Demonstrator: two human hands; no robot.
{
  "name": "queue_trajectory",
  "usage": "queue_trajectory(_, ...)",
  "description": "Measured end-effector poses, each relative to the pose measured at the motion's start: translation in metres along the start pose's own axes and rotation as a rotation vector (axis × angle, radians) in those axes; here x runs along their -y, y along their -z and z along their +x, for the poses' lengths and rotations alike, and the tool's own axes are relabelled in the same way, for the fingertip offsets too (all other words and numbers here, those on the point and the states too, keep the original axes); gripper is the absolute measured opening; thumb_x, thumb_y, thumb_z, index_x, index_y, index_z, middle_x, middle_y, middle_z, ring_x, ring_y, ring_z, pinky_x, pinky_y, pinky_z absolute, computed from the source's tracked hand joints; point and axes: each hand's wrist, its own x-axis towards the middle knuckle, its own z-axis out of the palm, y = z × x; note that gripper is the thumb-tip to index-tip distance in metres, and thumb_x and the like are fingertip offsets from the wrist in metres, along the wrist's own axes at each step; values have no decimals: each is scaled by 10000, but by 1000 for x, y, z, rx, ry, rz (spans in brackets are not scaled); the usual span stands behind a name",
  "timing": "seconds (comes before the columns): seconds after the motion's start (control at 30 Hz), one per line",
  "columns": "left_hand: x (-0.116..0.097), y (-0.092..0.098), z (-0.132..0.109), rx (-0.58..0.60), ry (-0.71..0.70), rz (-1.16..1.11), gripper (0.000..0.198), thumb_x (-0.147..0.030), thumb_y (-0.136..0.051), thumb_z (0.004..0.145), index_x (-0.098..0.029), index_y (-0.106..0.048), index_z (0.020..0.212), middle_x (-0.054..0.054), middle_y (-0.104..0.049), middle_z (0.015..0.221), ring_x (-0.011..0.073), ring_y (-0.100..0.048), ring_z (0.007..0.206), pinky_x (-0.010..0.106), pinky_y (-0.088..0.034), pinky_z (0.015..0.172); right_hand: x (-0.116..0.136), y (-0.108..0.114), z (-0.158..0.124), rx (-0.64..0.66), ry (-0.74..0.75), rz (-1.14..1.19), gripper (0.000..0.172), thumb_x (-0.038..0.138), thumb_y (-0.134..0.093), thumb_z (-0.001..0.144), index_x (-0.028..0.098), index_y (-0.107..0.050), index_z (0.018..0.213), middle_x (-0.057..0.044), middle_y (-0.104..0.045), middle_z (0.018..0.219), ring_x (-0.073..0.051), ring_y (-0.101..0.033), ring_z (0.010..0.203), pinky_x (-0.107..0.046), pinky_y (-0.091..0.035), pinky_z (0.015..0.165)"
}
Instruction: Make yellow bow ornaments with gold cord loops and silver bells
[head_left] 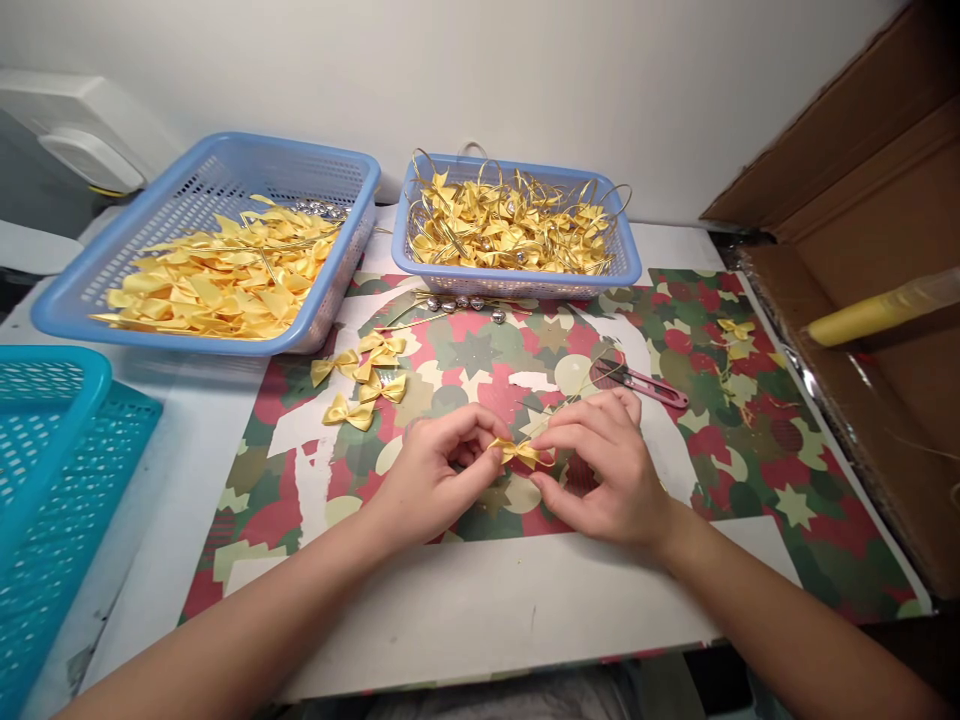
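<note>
A small yellow ribbon bow [519, 453] is held just above the patterned paper at the front middle. My left hand [450, 465] pinches its left loop between thumb and forefinger. My right hand [607, 455] is at the bow's right end, with its fingers curled around a thin gold cord [574, 398] that runs up from the bow. Exactly how the right fingertips grip the cord is partly hidden. Several finished-looking yellow bows [349, 410] lie left of my hands. Beyond my right hand rest pink-handled thread snips [649, 385].
A blue basket [315, 340] holds yellow bows; another blue basket [517, 285] holds bows with gold cords and silver bells. Several silver bells [465, 303] lie before it. A teal basket [135, 430] stands at left. An open cardboard box [862, 160] borders the right side.
</note>
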Motion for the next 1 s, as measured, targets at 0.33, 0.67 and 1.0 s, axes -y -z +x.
queue_trajectory(0.33,1,0,-1,4,15,-5,113,-261,-541,888,-163,-593,864,-14,-563,659,90,-503,553,195,-418,495,-2,2,0,-35,59,-28,135,97,-571,817,215,-625,781,6,-650,780,-157,-513,753,-380,-290,759)
queue_trajectory(0.67,0,-1,0,1,-23,24,82,-227,-542,879,-169,-587,842,-30,-555,627,76,-485,526,177,-404,475,-6,13,-1,340,-132,358,87,115,-425,791,191,-461,766,-19,-555,895,-183,-431,891,-363,-339,807)
queue_trajectory(1.0,-2,-1,0,20,-51,38,68,-181,-533,855,-172,-592,822,-51,-526,583,70,-449,512,176,-373,476,-4,24,5,599,-157,478,147,91,-421,743,191,-331,684,-33,-494,879,-195,-417,896,-353,-411,797)
